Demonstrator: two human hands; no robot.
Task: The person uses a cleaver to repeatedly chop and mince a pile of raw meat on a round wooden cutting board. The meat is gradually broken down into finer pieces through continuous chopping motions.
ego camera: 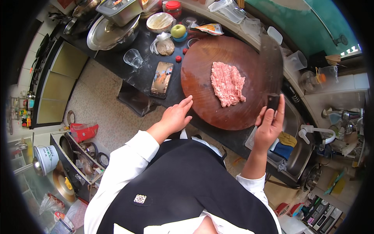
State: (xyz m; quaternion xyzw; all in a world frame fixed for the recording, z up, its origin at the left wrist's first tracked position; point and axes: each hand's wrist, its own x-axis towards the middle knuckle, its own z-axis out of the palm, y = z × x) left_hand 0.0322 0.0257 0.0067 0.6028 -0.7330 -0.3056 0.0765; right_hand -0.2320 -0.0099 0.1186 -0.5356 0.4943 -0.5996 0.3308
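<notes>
A flattened patch of minced meat [228,84] lies near the middle of a round wooden chopping board [201,64]. My right hand [269,121] grips the dark handle of a cleaver [271,65]. Its broad blade is blurred and rises over the board's right side, apart from the meat. At the board's lower left edge is my left hand [178,114], holding nothing, its fingers extended and the thumb apart. Whether its fingertips touch the board I cannot tell.
Left of the board lie a lit smartphone [162,79], a drinking glass [133,58] and a tied plastic bag [165,45]. Beyond are a green apple [178,31] and a large lidded pot [112,33]. To the right, a steel sink [301,158] has a white faucet [317,133] and cloths [283,147].
</notes>
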